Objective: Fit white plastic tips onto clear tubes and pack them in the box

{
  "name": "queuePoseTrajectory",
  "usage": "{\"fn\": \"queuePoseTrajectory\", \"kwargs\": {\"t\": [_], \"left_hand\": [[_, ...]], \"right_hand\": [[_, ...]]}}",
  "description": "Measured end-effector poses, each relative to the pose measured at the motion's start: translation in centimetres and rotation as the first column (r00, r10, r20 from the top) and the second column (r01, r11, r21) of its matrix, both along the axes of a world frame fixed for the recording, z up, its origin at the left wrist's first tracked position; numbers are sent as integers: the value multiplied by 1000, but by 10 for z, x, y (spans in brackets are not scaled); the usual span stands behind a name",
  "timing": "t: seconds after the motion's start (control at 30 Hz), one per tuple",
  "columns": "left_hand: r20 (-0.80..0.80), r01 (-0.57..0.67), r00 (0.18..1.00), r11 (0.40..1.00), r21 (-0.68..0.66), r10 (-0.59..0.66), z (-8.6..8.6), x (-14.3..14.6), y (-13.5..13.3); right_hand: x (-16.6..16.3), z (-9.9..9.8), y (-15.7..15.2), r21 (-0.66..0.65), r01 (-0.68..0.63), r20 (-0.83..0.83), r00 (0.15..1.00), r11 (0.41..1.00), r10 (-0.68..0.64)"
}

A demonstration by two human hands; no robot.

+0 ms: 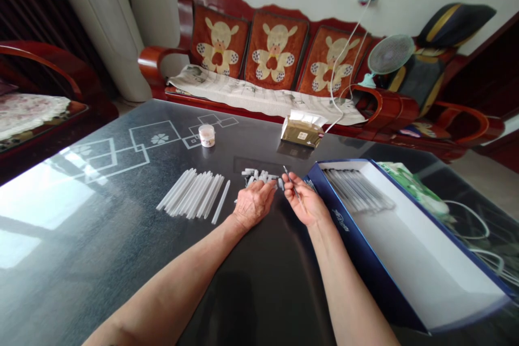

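My right hand (305, 201) is closed on a thin dark pen refill (290, 180), its tip pointing up and away. My left hand (254, 201) lies palm down on the dark glass table (121, 238), fingers curled over a small heap of short white pen caps (259, 175); whether it grips one is hidden. A row of several translucent white pen tubes (194, 193) lies to the left of that hand. Just right of my right hand stands an open blue box (405, 238) with a white inside, holding a bundle of thin refills (357, 189) at its far end.
A small pink-lidded jar (206, 135) and a tan tissue box (302, 130) stand farther back on the table. A green packet (413, 186) and a white cable (482, 227) lie beyond the blue box. A red wooden sofa (267, 59) and a small fan (387, 57) are behind.
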State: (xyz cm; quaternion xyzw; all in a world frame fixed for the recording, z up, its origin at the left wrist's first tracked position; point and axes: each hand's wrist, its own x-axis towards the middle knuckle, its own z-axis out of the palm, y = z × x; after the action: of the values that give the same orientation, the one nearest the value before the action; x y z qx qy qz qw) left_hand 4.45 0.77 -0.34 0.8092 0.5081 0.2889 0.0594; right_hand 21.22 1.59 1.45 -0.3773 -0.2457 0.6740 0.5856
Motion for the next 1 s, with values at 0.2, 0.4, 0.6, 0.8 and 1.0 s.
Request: {"fn": "queuePoseTrajectory", "kwargs": {"t": [0.2, 0.4, 0.6, 0.8, 1.0], "left_hand": [[14, -3, 1000, 999, 41, 2, -1, 0, 0], [-18, -30, 999, 999, 19, 30, 0, 0, -1], [-20, -37, 999, 996, 77, 39, -3, 0, 1], [25, -40, 999, 990, 137, 37, -5, 0, 1], [62, -112, 993, 982, 151, 104, -4, 0, 2]], "right_hand": [[-7, -4, 1, 97, 27, -60, 998, 995, -21], [-13, -11, 5, 125, 75, -24, 997, 989, -73], [-18, -18, 3, 193, 44, 146, 987, 980, -73], [-18, -24, 0, 270, -49, 316, 948, 962, -41], [-20, -20, -5, 374, -113, 557, 821, 921, -126]]}}
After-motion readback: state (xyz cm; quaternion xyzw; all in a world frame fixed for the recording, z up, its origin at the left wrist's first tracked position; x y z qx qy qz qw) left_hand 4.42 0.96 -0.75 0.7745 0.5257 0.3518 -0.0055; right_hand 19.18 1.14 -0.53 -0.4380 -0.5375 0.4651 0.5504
